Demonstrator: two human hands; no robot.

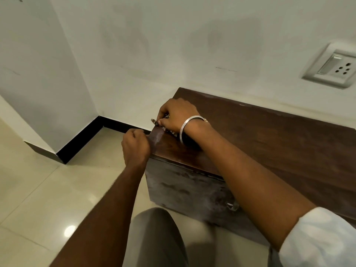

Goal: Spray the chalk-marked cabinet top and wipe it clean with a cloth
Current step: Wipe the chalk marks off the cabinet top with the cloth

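Note:
A dark brown wooden cabinet top (269,143) runs along the wall. My right hand (177,115), with a silver bangle on the wrist, presses down at the top's left end, shut on a patterned cloth (153,121) that peeks out from under the fingers. A pale chalk smear (157,136) lies on the left corner just in front of that hand. My left hand (134,147) is a closed fist against the cabinet's left edge, beside the smear; nothing shows in it. Faint white residue lines the back edge (212,96). No spray bottle is in view.
The cabinet front (192,189) is dusted whitish and has a metal handle (233,206). A wall socket (333,66) sits above the right end. Cream floor tiles (48,189) and black skirting (82,139) lie to the left. My knee (154,232) is below.

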